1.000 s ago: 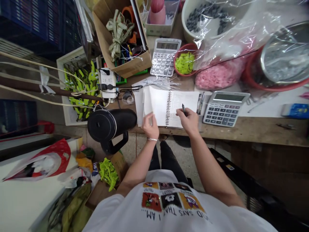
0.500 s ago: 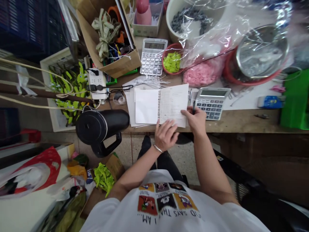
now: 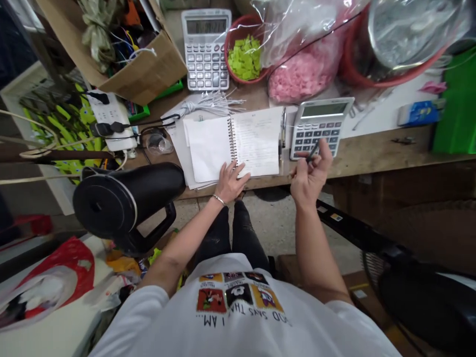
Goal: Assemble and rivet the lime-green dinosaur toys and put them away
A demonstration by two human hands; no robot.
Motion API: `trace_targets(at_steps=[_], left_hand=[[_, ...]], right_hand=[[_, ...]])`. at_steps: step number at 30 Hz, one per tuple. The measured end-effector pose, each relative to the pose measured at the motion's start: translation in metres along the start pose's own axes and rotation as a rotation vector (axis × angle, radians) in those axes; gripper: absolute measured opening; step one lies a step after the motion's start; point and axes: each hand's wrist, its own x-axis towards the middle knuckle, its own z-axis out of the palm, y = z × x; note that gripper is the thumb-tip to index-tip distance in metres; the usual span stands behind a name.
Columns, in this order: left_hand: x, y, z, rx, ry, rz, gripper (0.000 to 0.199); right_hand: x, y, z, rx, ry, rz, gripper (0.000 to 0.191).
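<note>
White pages of a spiral notebook (image 3: 256, 141) lie open in front of you on the wooden surface (image 3: 372, 151), with the wire binding running up the middle and handwritten lines filling the right page. Loose sheets of paper (image 3: 176, 134) stick out from beneath its left side. Your left hand (image 3: 230, 182) rests palm down at the notebook's lower edge, its grip open and its fingers spread, touching the paper; a metal bracelet (image 3: 219, 200) circles that wrist. Your right hand (image 3: 310, 171) is off the notebook to the right, its grip closed on a dark pen (image 3: 313, 151) held between thumb and fingers, the pen slanting toward a silver desk calculator (image 3: 316, 129). That calculator sits just beside the notebook's right edge, and a second calculator (image 3: 205, 49) stands farther up the surface. Between them, a red bowl (image 3: 228, 54) holds green paper pieces (image 3: 244, 58), next to pink pieces in a clear plastic bag (image 3: 301, 72). A bundle of white wires (image 3: 211, 104) lies just above the notebook. To your left are a white power strip (image 3: 111, 121), a cardboard box (image 3: 145, 74) of ribbon and cables, and a large black flask (image 3: 126, 198) with a handle, lying on its side.
</note>
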Motion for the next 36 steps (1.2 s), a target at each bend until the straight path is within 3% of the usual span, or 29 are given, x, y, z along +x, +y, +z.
trace_targets(at_steps=[3,6,9,12,14,18,22,29,32,36], left_hand=[[-0.001,0.001,0.003,0.023,-0.007,0.008,0.04],[-0.001,0.002,0.006,0.058,0.0,0.006,0.045],[0.0,0.003,0.009,0.104,0.03,0.0,0.044],[0.0,0.002,0.014,0.146,0.061,-0.005,0.042],[0.0,0.001,0.016,0.156,0.072,-0.008,0.042],[-0.002,-0.001,0.017,0.17,0.143,0.018,0.041],[-0.002,-0.004,0.017,0.187,0.249,0.039,0.041],[0.002,-0.003,0.016,0.216,0.327,0.072,0.041],[0.001,-0.001,0.016,0.192,0.301,0.065,0.041],[-0.002,-0.001,0.018,0.091,0.157,0.004,0.042]], right_hand=[[-0.014,-0.011,0.005,0.307,0.014,0.123,0.027],[-0.02,-0.016,0.015,0.594,-0.138,0.208,0.043],[-0.022,-0.012,0.029,0.679,-0.196,0.214,0.051],[-0.025,0.001,0.049,0.598,-0.127,0.243,0.029],[-0.026,0.009,0.063,0.481,-0.102,0.244,0.025],[-0.026,0.017,0.077,0.156,-0.055,-0.018,0.02],[-0.026,0.018,0.075,-0.047,-0.018,-0.255,0.012],[-0.023,0.029,0.066,-0.129,0.057,-0.383,0.004],[-0.025,0.036,0.061,-0.121,0.027,-0.367,0.006],[-0.031,0.045,0.057,-0.143,0.035,-0.329,0.009]])
